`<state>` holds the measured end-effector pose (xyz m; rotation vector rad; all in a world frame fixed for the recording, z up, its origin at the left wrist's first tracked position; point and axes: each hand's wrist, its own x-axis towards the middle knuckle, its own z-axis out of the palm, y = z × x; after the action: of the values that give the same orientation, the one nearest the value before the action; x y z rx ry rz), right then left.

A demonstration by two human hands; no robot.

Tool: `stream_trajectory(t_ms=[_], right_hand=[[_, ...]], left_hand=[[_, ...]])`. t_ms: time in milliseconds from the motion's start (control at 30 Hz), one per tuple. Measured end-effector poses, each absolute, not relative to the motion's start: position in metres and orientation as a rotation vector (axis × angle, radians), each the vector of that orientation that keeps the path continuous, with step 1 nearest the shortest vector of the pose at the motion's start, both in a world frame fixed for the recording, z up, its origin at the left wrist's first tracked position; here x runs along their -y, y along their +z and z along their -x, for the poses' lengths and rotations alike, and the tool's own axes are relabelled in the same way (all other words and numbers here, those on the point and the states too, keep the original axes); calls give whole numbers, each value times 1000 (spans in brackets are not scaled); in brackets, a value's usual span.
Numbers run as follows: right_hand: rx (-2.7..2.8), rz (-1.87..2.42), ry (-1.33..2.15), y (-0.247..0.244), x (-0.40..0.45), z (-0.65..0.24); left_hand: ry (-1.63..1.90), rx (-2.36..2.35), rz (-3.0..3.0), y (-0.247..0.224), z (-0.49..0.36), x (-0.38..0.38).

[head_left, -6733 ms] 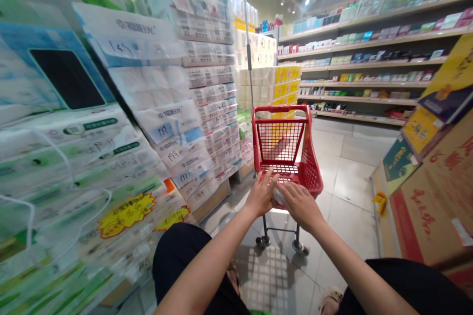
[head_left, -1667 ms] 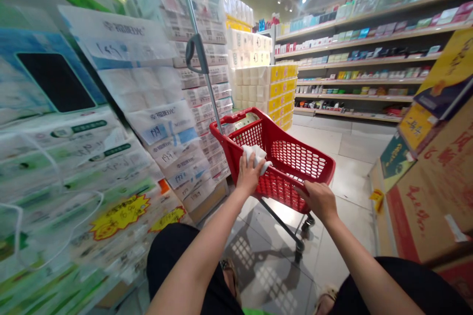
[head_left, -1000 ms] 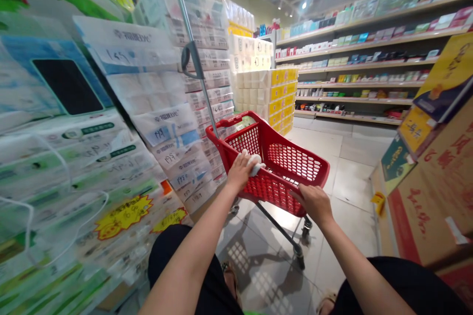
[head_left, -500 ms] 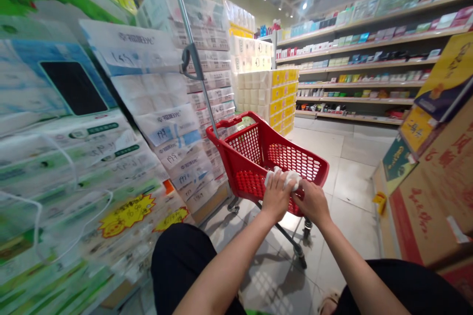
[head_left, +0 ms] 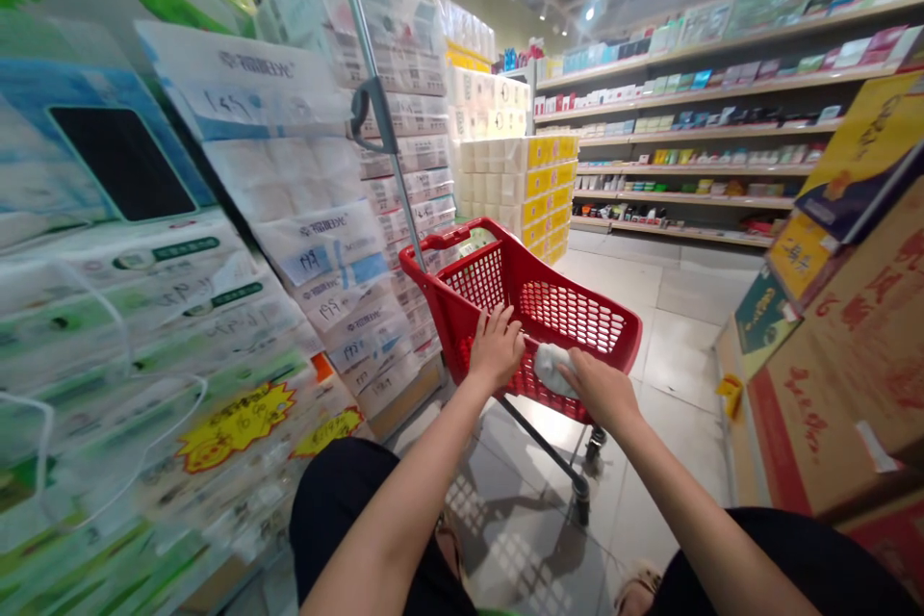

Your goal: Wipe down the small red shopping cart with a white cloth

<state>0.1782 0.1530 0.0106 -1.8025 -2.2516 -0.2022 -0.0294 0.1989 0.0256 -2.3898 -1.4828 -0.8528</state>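
A small red shopping cart (head_left: 462,346) with perforated basket walls stands in front of me, a tall metal pole rising from its handle end. My left hand (head_left: 497,346) lies with fingers spread at the near rim of the basket, holding nothing. In my right hand (head_left: 603,390) is a crumpled white cloth (head_left: 552,368), pressed against the near side wall of the cart. The fingertips of the right hand are partly hidden by the cloth.
Tall stacks of tissue packs (head_left: 289,183) rise close on my left. A phone-like dark device (head_left: 122,162) is there too, with a white cable (head_left: 126,327). Cardboard boxes (head_left: 830,385) flank the right. Stocked shelves (head_left: 693,135) line the back.
My left hand has come off the cloth and moved left along the cart's rim. The cloth is now in my right hand alone.
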Motion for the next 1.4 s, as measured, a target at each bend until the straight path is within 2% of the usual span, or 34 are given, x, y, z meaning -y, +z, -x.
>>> stream_trajectory(t_ms=[133, 500, 800, 1033, 1400], right_hand=[[2310, 1863, -233, 16, -162, -161], [2401, 1808, -241, 43, -207, -77], [2347, 1807, -335, 20, -177, -143], [2304, 1477, -455, -6, -139, -221], [2276, 1518, -433, -8, -118, -179]], left_hand=[[-724, 1489, 2402, 14, 45, -209], [-718, 1426, 2407, 7, 50, -217], [-688, 1419, 2428, 8, 52, -222], [-666, 1395, 2453, 8, 51, -230], [-550, 1370, 2527, 15, 66, -258]])
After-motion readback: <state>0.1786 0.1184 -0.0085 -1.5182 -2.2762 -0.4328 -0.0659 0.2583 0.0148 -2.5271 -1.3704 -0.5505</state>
